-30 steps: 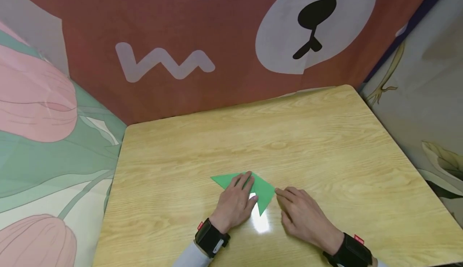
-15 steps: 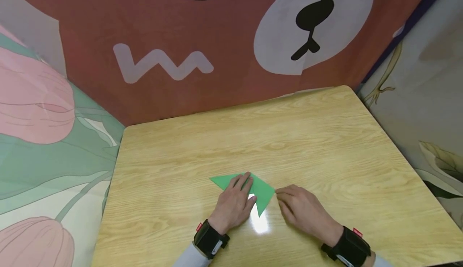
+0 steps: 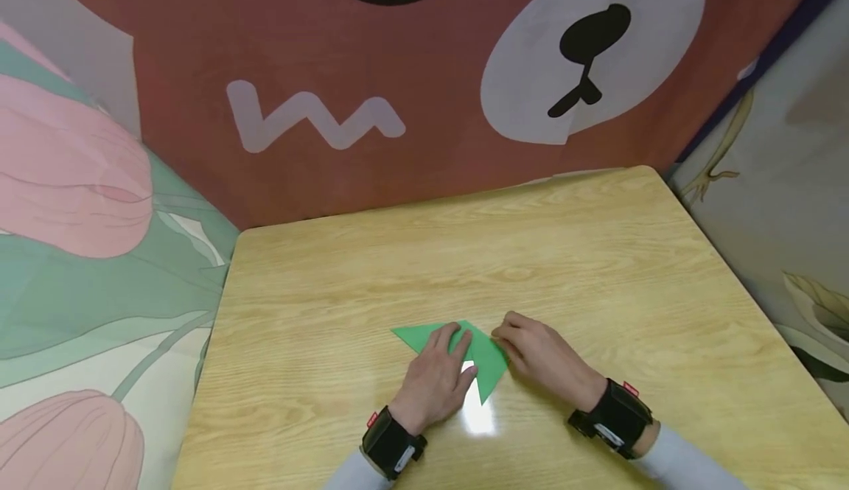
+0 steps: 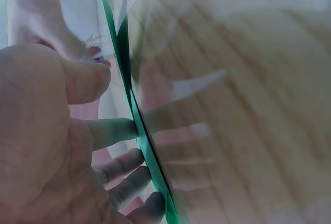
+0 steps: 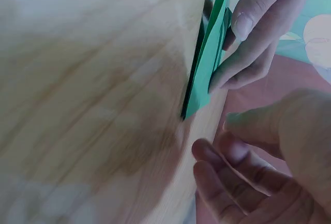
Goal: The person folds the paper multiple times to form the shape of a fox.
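The paper (image 3: 491, 365) is just plain bright green, the desk (image 3: 332, 284) yellowish wood grain. Black wristbands (image 3: 617, 413), little red tags (image 3: 631, 388), pale sleeves (image 3: 686, 460). Backdrop (image 3: 371, 177) is reddish brown with a whitish zigzag (image 3: 305, 103).

The paper (image 3: 489, 368) lies on the table (image 3: 332, 276), under the left hand (image 3: 434, 381), with the right hand (image 3: 547, 351) to its right.

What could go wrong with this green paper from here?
The left hand presses the green paper with spread fingers; if it slips, the folds may shift.

In the left wrist view, one end of the paper stands up off the table, so pressing it flat might crease it crookedly.

The right hand is close by the paper's edge; a brush could nudge it.
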### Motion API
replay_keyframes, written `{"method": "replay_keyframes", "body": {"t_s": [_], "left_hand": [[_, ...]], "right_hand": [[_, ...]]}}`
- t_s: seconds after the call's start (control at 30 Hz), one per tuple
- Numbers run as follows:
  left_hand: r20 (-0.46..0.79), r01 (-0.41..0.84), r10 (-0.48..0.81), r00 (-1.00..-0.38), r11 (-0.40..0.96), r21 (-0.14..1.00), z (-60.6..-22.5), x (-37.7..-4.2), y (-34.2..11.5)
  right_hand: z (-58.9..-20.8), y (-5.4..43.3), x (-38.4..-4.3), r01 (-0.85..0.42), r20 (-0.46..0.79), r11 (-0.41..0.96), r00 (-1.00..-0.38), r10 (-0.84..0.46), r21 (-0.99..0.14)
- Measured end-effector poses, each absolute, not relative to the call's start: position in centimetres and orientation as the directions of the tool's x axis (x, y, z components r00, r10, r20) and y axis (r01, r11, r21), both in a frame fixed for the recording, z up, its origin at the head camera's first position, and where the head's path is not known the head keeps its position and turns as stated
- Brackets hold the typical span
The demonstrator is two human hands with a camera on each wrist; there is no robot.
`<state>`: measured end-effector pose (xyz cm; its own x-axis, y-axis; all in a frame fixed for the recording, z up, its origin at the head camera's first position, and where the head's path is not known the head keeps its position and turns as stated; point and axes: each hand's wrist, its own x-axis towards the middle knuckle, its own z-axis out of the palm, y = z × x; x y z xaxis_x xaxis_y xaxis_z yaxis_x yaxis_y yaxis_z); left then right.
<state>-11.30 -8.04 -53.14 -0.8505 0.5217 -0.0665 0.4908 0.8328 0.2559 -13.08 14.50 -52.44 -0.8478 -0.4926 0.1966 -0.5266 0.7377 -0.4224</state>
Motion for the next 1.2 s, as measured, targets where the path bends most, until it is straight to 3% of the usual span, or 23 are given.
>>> {"method": "replay_keyframes", "body": {"t_s": [0.27, 0.43, 0.67, 0.93, 1.2], "left_hand": [[-0.072, 0.504, 0.529, -0.845, 0.835, 0.220, -52.9, -11.0, -7.9], [-0.087, 0.518, 0.539, -0.838, 0.835, 0.187, -52.8, -11.2, -8.0], [-0.116, 0.521, 0.555, -0.824, 0.822, 0.230, -52.1, -12.7, -9.5], [-0.115, 0.421, 0.443, -0.889, 0.890, 0.174, -52.0, -13.8, -11.5], [-0.097, 0.388, 0.407, -0.908, 0.906, 0.172, -51.9, -14.0, -11.6]], "right_hand": [[-53.3, 12.5, -13.6, -0.610, 0.137, 0.709, -0.784, -0.605, -0.354], [-53.4, 12.2, -13.4, -0.610, 0.115, 0.723, -0.784, -0.610, -0.325], [-53.2, 12.0, -13.3, -0.584, 0.065, 0.735, -0.796, -0.602, -0.346], [-53.2, 12.0, -13.3, -0.572, 0.042, 0.734, -0.798, -0.601, -0.367], [-52.9, 11.8, -13.3, -0.577, 0.058, 0.739, -0.800, -0.597, -0.348]]}}
